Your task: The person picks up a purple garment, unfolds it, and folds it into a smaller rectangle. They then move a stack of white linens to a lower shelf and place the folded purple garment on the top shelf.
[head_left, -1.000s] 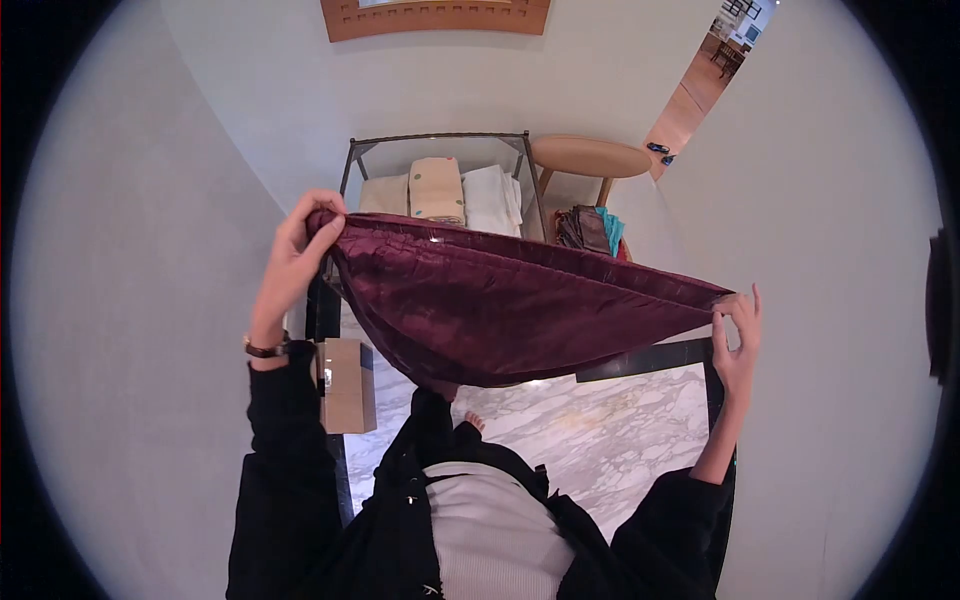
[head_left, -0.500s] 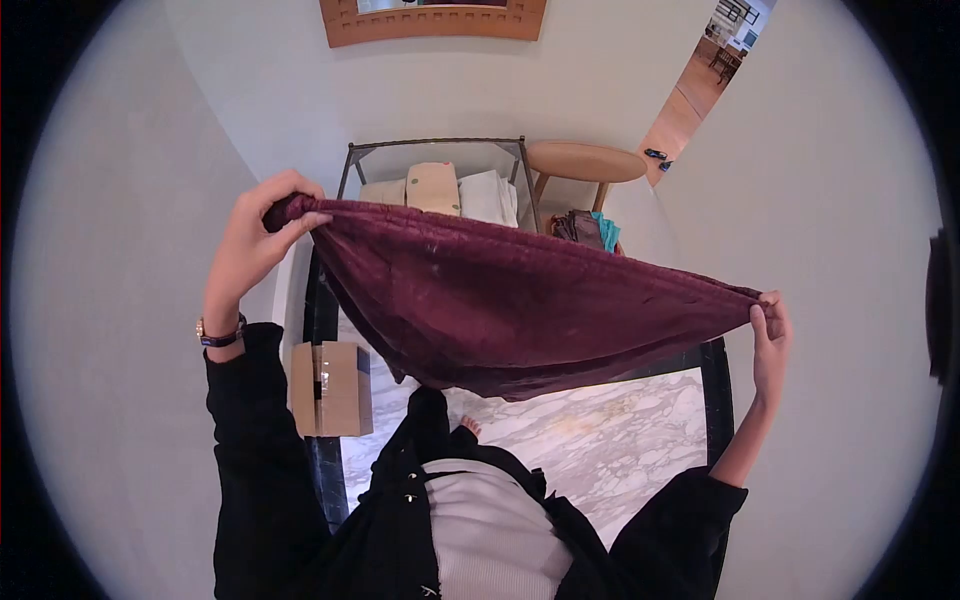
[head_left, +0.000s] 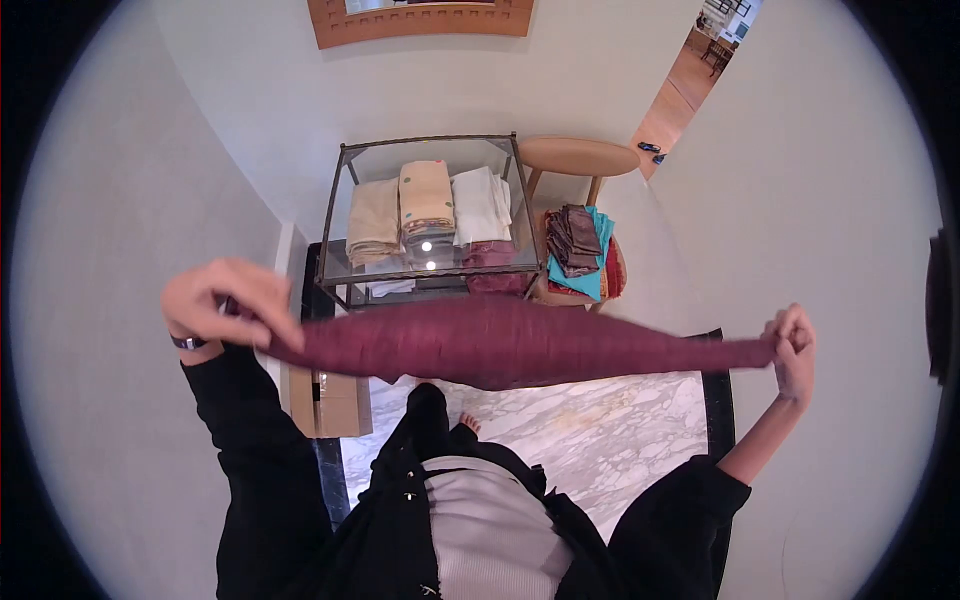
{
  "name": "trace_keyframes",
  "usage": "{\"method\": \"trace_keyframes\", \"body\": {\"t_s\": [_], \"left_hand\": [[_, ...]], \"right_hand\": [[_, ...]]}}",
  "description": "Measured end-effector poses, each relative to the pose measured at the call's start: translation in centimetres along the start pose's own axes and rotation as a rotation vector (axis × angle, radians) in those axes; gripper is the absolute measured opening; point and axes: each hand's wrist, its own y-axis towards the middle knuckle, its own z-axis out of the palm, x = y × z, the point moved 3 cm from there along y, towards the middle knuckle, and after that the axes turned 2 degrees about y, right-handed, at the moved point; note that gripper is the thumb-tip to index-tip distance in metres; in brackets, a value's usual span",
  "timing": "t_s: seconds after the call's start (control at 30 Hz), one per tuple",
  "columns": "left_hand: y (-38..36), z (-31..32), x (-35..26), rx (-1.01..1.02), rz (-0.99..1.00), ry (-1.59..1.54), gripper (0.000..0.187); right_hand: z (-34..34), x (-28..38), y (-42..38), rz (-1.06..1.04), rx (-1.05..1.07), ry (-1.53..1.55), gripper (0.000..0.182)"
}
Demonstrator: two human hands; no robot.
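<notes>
A maroon cloth [head_left: 490, 342] is stretched sideways in the air before me, bunched into a long band that is widest in its middle. My left hand [head_left: 235, 305], slightly smeared by motion, grips the cloth's left end with closed fingers. At the other end, my right hand [head_left: 790, 350] is closed around a narrow, gathered corner. The cloth hangs above the marble floor, in front of a glass-topped table [head_left: 420, 270], and covers part of a cardboard box [head_left: 342, 405] below it.
Folded beige [head_left: 375, 215], patterned cream [head_left: 427, 195] and white cloths [head_left: 482, 205] lie on the glass table. Beside it, a wooden chair [head_left: 578, 157] carries a pile of brown and turquoise cloths [head_left: 575, 240]. A wood-framed mirror [head_left: 420, 28] hangs on the wall.
The cloth has gone from a draped sheet to a narrower band and dropped lower. My left hand has moved down and left, my right slightly down and right. More of the table shows.
</notes>
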Motion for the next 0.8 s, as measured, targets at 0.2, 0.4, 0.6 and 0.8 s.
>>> {"method": "trace_keyframes", "body": {"t_s": [0.2,0.4,0.6,0.8], "left_hand": [[3.0,3.0,-3.7,0.552,0.338,-0.087,0.031],[5.7,7.8,-7.6,0.498,0.401,0.246,0.051],[7.6,11.5,-9.6,-0.124,0.193,1.159,0.027],[9.3,13.0,-9.5,-0.238,0.245,1.510,0.013]], "right_hand": [[0.9,0.3,4.5,-0.017,-0.383,-0.100,0.012],[3.9,-1.6,11.2,0.039,-0.369,-0.239,0.018],[4.6,-3.9,15.2,-0.065,-0.361,-0.263,0.021],[2.6,-5.8,17.4,-0.068,-0.500,-0.325,0.025]]}}
